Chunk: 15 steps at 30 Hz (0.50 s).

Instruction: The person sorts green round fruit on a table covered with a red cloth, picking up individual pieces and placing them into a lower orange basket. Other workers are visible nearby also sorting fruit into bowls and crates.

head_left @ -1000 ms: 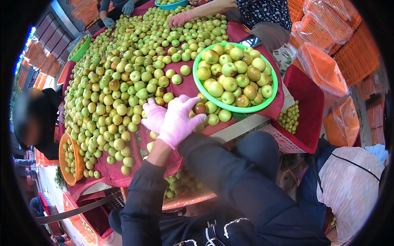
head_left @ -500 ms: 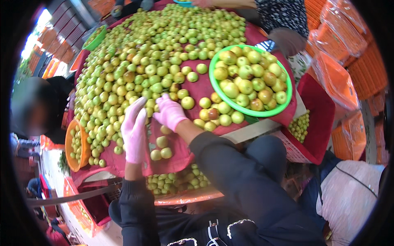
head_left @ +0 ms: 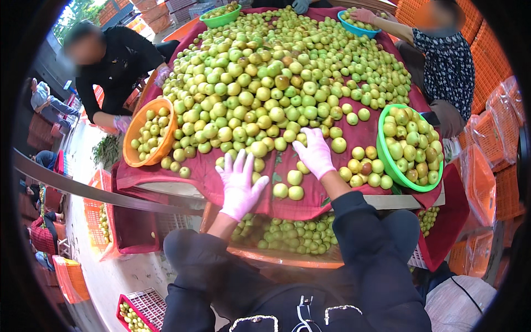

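Note:
A big heap of yellow-green jujubes (head_left: 243,94), some browned, covers the red cloth (head_left: 215,191). My left hand (head_left: 239,185), in a pink glove, is over the near edge of the cloth with its fingers spread and fingertips at the nearest fruit. My right hand (head_left: 315,155), gloved alike, reaches to the front of the heap; its fingers are extended against the fruit and seem to hold none. Between the hands lie a few loose jujubes (head_left: 295,192). To the right, a green basin (head_left: 383,160) full of larger jujubes stands at the table edge.
An orange basin (head_left: 129,149) of jujubes sits at left, a green one (head_left: 221,21) and a blue one (head_left: 359,30) farther back. Below the near edge, a container (head_left: 287,259) holds more fruit. Co-workers sit left and right; orange crates (head_left: 481,188) are stacked at right.
The view has swung left, and the table appears farther right. My hands have moved apart; the left fingers have spread out, and the right hand stays at the heap's front.

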Each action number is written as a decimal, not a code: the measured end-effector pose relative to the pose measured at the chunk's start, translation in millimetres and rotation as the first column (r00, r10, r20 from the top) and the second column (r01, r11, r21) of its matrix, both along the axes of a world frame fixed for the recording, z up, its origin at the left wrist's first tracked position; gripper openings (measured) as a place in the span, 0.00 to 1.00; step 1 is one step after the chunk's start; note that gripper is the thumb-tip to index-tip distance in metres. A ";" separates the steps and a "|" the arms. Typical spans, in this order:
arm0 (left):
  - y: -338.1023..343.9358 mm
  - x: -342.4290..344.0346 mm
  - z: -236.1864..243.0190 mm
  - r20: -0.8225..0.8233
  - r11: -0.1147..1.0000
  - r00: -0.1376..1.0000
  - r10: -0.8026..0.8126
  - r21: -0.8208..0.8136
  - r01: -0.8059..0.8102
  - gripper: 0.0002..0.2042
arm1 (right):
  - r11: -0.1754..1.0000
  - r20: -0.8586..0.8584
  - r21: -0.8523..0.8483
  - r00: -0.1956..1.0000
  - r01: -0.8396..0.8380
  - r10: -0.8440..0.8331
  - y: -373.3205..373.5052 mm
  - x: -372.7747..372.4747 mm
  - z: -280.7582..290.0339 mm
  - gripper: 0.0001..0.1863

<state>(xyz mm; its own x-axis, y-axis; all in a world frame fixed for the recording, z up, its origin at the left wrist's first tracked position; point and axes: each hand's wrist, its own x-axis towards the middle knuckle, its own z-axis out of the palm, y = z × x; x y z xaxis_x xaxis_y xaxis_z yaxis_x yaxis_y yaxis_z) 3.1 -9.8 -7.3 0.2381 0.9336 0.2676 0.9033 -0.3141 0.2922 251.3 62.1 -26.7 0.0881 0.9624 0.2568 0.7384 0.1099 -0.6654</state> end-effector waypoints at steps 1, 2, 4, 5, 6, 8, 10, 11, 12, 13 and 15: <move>0.9 -0.7 -1.4 0.004 1.000 1.000 -0.015 0.008 0.015 0.39 | 0.999 0.014 0.008 0.999 0.049 -0.050 -1.9 -7.1 -7.4 0.29; 0.9 1.6 -0.3 0.011 1.000 1.000 -0.016 -0.008 0.016 0.39 | 0.994 0.033 0.013 0.994 0.104 -0.104 -7.0 -14.4 -10.0 0.30; -3.6 -1.3 -3.5 0.143 1.000 0.990 -0.002 -0.014 0.004 0.39 | 0.988 0.032 0.116 0.993 0.106 -0.111 -29.1 -43.8 -7.9 0.28; -4.0 2.4 -4.4 0.182 1.000 0.983 0.002 -0.003 -0.002 0.39 | 0.991 0.056 0.116 0.996 0.068 -0.075 -40.2 -50.7 -4.6 0.26; -3.7 4.2 -2.3 0.159 1.000 0.987 0.005 -0.004 -0.005 0.39 | 0.993 0.071 0.118 0.997 0.024 -0.032 -48.2 -58.6 1.3 0.25; -4.5 8.7 2.6 0.129 1.000 0.992 -0.010 0.010 0.009 0.40 | 0.967 0.084 0.256 0.996 0.008 -0.031 -45.5 -67.0 14.5 0.18; -7.7 7.9 3.4 0.139 1.000 0.990 -0.023 0.014 0.021 0.39 | 0.910 0.036 0.413 0.999 -0.018 0.003 -18.7 -74.6 30.3 0.16; -11.0 5.0 3.5 0.124 1.000 0.992 -0.027 0.001 0.027 0.39 | 0.887 0.074 0.462 0.997 -0.009 -0.029 -0.2 -81.7 39.1 0.14; -9.9 7.2 4.8 0.117 0.999 0.992 -0.049 -0.006 0.050 0.39 | 0.878 0.109 0.479 0.992 0.005 -0.065 20.7 -81.1 46.2 0.14; -7.3 11.2 4.5 0.115 0.997 0.991 -0.069 -0.010 0.070 0.39 | 0.882 0.153 0.470 0.980 0.043 -0.129 44.7 -76.6 46.2 0.14; -4.7 10.7 5.6 0.109 0.996 0.990 -0.085 -0.021 0.087 0.38 | 0.975 0.349 0.201 0.923 0.096 -0.163 82.8 -79.5 56.8 0.20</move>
<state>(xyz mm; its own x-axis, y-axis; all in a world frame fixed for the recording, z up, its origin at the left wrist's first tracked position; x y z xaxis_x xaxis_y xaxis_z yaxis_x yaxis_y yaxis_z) 13.8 -14.4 -1.8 0.2888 0.9179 0.2721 0.8360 -0.3803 0.3956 171.8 145.0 30.0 0.0781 0.8849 0.4591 0.9401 0.0879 -0.3294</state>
